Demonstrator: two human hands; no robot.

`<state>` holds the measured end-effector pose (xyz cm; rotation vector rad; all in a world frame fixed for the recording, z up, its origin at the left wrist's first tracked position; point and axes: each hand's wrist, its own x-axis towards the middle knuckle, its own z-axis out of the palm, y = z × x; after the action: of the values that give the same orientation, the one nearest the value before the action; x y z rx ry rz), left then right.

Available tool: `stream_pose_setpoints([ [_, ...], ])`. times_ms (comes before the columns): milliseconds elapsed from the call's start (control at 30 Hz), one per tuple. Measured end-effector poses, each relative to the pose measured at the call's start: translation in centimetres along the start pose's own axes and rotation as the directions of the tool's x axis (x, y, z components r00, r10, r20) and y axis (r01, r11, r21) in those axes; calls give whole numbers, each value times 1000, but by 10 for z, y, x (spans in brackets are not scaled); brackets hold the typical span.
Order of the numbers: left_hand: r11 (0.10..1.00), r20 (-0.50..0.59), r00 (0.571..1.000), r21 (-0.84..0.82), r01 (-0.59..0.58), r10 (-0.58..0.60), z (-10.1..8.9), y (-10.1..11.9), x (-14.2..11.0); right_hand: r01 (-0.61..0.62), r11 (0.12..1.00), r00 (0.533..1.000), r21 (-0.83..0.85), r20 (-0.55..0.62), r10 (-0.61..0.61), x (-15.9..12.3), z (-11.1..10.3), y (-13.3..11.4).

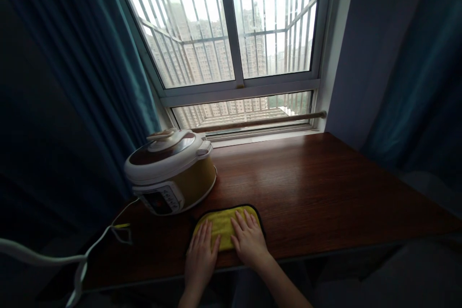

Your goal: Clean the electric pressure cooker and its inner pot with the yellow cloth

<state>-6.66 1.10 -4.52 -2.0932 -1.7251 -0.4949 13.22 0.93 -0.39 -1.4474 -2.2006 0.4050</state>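
Even pressure from the left hand (200, 259) and right hand (252, 246), fingers (206, 233) extended and grasping nothing, should keep the yellow cloth (223, 226) flat on the surface (306, 187).

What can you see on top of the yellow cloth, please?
The left hand and right hand rest on the yellow cloth; the parts beneath them cannot be seen.
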Motion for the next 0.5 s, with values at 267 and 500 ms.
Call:
stream_pose_setpoints([
  [267, 1000, 18, 1000, 1, 17, -17, -1, 2, 0, 3, 1000, 1000, -7, 0, -3, 0, -1, 0],
  [500, 1000, 22, 1000, -1, 15, -15, 1, -1, -1, 7, 1000, 1000, 2, -14, -7, 1, 4, 2],
])
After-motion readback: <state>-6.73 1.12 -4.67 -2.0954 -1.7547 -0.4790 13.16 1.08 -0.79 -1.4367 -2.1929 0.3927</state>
